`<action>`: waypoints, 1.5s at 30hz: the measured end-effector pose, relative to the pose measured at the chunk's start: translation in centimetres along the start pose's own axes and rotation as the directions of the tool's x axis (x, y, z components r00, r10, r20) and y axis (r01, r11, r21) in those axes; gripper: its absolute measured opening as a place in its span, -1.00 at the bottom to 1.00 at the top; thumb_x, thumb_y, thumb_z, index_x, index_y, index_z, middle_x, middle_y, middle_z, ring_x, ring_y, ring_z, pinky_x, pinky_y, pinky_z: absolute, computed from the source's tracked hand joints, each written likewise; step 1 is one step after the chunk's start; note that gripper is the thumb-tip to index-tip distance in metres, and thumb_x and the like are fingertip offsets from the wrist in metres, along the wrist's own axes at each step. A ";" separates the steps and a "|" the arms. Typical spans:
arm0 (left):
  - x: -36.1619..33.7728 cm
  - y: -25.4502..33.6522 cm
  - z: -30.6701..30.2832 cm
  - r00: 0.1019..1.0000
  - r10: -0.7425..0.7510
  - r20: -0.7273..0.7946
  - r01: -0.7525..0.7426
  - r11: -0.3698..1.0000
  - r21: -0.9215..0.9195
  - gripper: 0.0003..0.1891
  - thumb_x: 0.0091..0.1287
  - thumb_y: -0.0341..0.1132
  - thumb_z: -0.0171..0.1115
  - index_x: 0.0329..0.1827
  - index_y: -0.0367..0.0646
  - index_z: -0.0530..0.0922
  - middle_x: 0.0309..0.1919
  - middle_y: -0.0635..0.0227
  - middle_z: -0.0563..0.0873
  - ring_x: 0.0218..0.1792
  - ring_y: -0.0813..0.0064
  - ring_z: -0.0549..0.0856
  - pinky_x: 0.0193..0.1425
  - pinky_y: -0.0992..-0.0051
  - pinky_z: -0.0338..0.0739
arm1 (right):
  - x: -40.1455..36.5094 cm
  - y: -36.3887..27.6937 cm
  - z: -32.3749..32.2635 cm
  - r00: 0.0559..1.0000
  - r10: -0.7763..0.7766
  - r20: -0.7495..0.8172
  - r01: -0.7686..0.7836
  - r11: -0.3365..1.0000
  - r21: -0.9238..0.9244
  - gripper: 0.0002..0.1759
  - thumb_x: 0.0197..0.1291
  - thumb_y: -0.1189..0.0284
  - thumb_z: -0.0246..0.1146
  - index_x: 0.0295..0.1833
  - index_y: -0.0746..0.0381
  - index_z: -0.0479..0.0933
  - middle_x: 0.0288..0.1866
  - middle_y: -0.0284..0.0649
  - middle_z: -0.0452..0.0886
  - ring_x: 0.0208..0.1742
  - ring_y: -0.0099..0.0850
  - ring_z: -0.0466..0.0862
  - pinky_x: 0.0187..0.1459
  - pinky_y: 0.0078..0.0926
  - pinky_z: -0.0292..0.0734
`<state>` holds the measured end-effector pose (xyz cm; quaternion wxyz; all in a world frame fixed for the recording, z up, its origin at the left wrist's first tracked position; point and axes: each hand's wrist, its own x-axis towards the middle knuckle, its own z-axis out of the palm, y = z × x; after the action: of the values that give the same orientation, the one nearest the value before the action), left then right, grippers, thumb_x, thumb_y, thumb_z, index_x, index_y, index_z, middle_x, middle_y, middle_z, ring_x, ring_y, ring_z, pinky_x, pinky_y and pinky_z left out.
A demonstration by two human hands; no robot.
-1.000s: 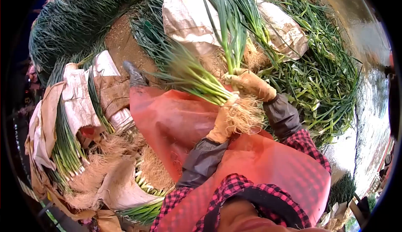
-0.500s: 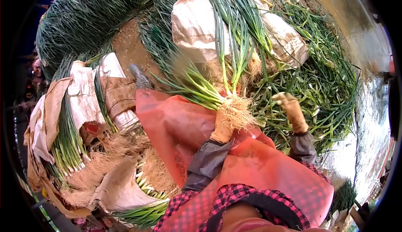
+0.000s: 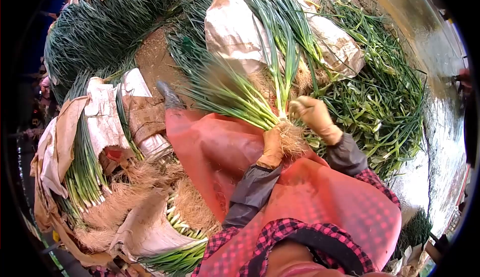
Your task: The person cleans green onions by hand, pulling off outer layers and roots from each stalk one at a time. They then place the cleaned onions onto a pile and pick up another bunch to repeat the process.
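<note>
A bunch of green onions (image 3: pixel 257 109) fans up and to the left over my lap, its pale stringy roots (image 3: pixel 291 138) hanging at the near end. My left hand (image 3: pixel 271 148), in a tan glove, is closed around the bunch just by those roots. Close to the right side of the white stem bases is my right hand (image 3: pixel 316 119), gloved alike. Its fingers are curled together; whatever they pinch, if anything, is too small to make out. A red plastic apron (image 3: pixel 215 137) covers my legs beneath the bunch.
Loose green leaves (image 3: pixel 370 107) are heaped at the right. Paper-wrapped onion bundles (image 3: pixel 235 29) lie ahead, and more wrapped bundles (image 3: pixel 105 112) with bushy roots are at the left. A large pile of green onions (image 3: pixel 110 32) fills the far left. Wet ground (image 3: pixel 442 112) borders the right.
My right hand has moved left from above the leaf heap to the stem bases of the bunch. My left hand keeps its hold on the onions, shifted slightly right and down.
</note>
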<state>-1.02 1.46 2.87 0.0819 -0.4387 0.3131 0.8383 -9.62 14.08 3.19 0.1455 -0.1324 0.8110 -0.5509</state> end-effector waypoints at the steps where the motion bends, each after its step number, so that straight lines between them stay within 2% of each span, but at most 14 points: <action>1: 0.5 -0.5 -0.4 0.998 -0.003 0.059 0.006 0.999 -0.049 -0.89 0.16 -0.41 0.19 -0.38 -0.29 0.58 -0.57 0.37 0.61 -0.60 0.51 0.59 -0.55 0.54 0.47 | -0.3 -0.7 -2.1 0.996 0.003 -0.088 0.008 0.993 0.117 -0.84 0.21 0.48 0.15 -0.12 0.23 0.57 -0.34 -0.20 0.60 -0.36 -0.35 0.63 -0.29 -0.49 0.53; 2: 0.9 -1.1 -0.7 0.993 0.001 0.119 0.011 0.995 -0.099 -0.88 0.17 -0.39 0.18 -0.41 -0.28 0.58 -0.59 0.36 0.61 -0.61 0.50 0.59 -0.56 0.54 0.47 | -0.1 -0.8 -4.1 0.984 0.013 -0.176 0.029 0.973 0.231 -0.82 0.21 0.51 0.14 -0.08 0.25 0.54 -0.29 -0.19 0.58 -0.32 -0.32 0.62 -0.24 -0.49 0.55; 4: 1.1 -1.1 -1.0 0.984 -0.044 0.172 0.066 0.990 -0.122 -0.88 0.21 -0.39 0.13 -0.35 -0.28 0.56 -0.56 0.34 0.60 -0.60 0.51 0.58 -0.53 0.56 0.47 | 0.9 1.5 -5.7 0.898 -0.383 -0.218 0.128 0.701 -0.702 -0.57 0.19 0.52 0.13 0.19 0.32 0.35 0.09 -0.23 0.45 -0.02 -0.38 0.52 -0.02 -0.50 0.48; 8: 0.1 0.1 -1.6 0.803 -0.073 0.591 0.273 0.928 -0.256 -0.86 0.31 -0.36 0.04 -0.19 -0.21 0.51 -0.37 0.34 0.60 -0.34 0.52 0.61 -0.25 0.56 0.54 | 4.1 -0.7 -1.9 0.754 0.037 0.656 -0.392 0.827 0.403 -0.25 0.22 0.40 0.17 0.45 0.23 -0.03 0.23 -0.20 0.41 -0.01 -0.52 0.47 -0.01 -0.58 0.42; 12: -0.6 0.8 -1.7 0.781 -0.051 0.622 0.263 0.931 -0.254 -0.87 0.29 -0.35 0.05 -0.20 -0.20 0.50 -0.38 0.34 0.59 -0.34 0.50 0.59 -0.24 0.53 0.52 | 6.7 -1.4 -1.2 0.463 0.025 0.886 -0.539 0.801 0.260 -0.50 0.22 0.37 0.20 0.26 0.30 0.35 -0.17 -0.38 0.60 -0.40 -0.76 0.45 -0.41 -0.83 0.33; 17: -1.2 1.0 -1.9 0.812 -0.046 0.581 0.193 0.962 -0.194 -0.87 0.28 -0.33 0.06 -0.23 -0.18 0.49 -0.39 0.35 0.57 -0.34 0.46 0.58 -0.22 0.50 0.50 | 5.7 -1.6 -0.9 0.714 0.022 0.700 -0.361 0.868 0.341 -0.88 0.23 0.43 0.19 -0.24 0.27 0.55 -0.39 -0.44 0.57 -0.47 -0.72 0.46 -0.45 -0.75 0.35; 21: -1.0 1.5 -1.6 0.815 0.185 0.549 -0.275 0.957 0.086 -0.88 0.26 -0.32 0.06 -0.24 -0.16 0.48 -0.40 0.36 0.56 -0.33 0.44 0.57 -0.21 0.48 0.49 | 0.3 -4.2 0.4 0.904 -0.409 0.121 0.422 0.901 -0.104 -0.88 0.03 0.65 0.26 -0.26 0.31 0.55 -0.43 -0.20 0.56 -0.37 -0.40 0.60 -0.27 -0.57 0.49; 22: -0.9 1.9 -1.6 0.605 0.410 0.683 -0.789 0.426 0.444 -0.88 0.26 -0.32 0.06 -0.25 -0.16 0.48 -0.41 0.36 0.55 -0.33 0.43 0.56 -0.21 0.47 0.48 | -1.1 -5.7 -0.1 0.928 -0.354 0.119 0.356 0.934 0.004 -0.90 0.05 0.69 0.22 -0.29 0.32 0.55 -0.37 -0.22 0.57 -0.34 -0.42 0.60 -0.28 -0.57 0.49; 24: -1.0 2.7 -0.3 0.270 0.539 0.798 -0.824 -0.299 0.481 -0.88 0.26 -0.31 0.07 -0.26 -0.15 0.48 -0.41 0.37 0.55 -0.33 0.42 0.56 -0.20 0.46 0.48 | -3.1 -7.5 -2.0 0.975 -0.207 0.082 0.187 0.961 0.204 -0.86 0.06 0.74 0.17 -0.26 0.33 0.53 -0.30 -0.24 0.58 -0.34 -0.41 0.60 -0.24 -0.55 0.52; 26: 0.2 1.5 -1.4 0.805 0.179 0.565 -0.290 0.950 0.111 -0.83 0.25 -0.30 0.07 -0.17 -0.17 0.46 -0.31 0.30 0.56 -0.23 0.37 0.54 -0.03 0.42 0.45 | -3.5 -6.9 -3.2 0.996 0.028 -0.089 0.012 0.907 0.422 -0.87 0.15 0.72 0.13 -0.21 0.33 0.51 -0.27 -0.27 0.54 -0.27 -0.51 0.58 -0.20 -0.60 0.52; 28: 0.3 1.2 -1.4 0.818 0.005 0.575 0.123 0.975 -0.184 -0.82 0.25 -0.30 0.06 -0.16 -0.17 0.46 -0.31 0.30 0.55 -0.23 0.38 0.54 -0.02 0.43 0.45 | -2.1 -3.5 -4.4 0.925 -0.349 -0.148 0.240 0.842 -0.484 -0.73 0.16 0.63 0.17 0.00 0.27 0.47 0.03 -0.15 0.44 0.03 -0.43 0.52 0.03 -0.51 0.49; 32: -0.3 1.0 -1.9 0.797 -0.042 0.603 0.224 0.947 -0.229 -0.82 0.27 -0.30 0.05 -0.15 -0.17 0.46 -0.29 0.31 0.55 -0.22 0.39 0.54 -0.02 0.44 0.45 | 2.7 -2.4 -1.8 0.897 -0.129 0.424 -0.068 0.905 0.419 -0.35 0.22 0.28 0.18 0.36 0.28 0.17 0.32 -0.17 0.31 0.16 -0.49 0.45 -0.02 -0.62 0.46; 35: -0.6 1.0 -2.2 0.798 -0.048 0.600 0.225 0.948 -0.223 -0.82 0.27 -0.30 0.05 -0.14 -0.17 0.46 -0.28 0.31 0.55 -0.21 0.40 0.54 -0.01 0.44 0.46 | 5.5 -3.3 -1.4 0.609 -0.091 0.788 -0.374 0.843 0.387 -0.45 0.18 0.29 0.25 0.25 0.25 0.36 -0.10 -0.39 0.63 -0.21 -0.68 0.56 -0.29 -0.72 0.45; 45: -0.2 1.1 -2.8 0.826 0.003 0.564 0.133 0.971 -0.200 -0.81 0.30 -0.31 0.03 -0.10 -0.17 0.46 -0.25 0.33 0.55 -0.19 0.44 0.54 0.00 0.46 0.46 | 0.6 -3.5 1.5 0.946 -0.120 0.300 0.076 0.985 0.156 -0.84 0.20 0.46 0.13 -0.43 0.24 0.47 -0.54 -0.40 0.47 -0.47 -0.52 0.47 -0.36 -0.53 0.39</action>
<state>0.59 -1.08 2.34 0.1472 -0.1906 0.1608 0.9572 -9.36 11.31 5.90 0.2516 -0.2461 0.7295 -0.5864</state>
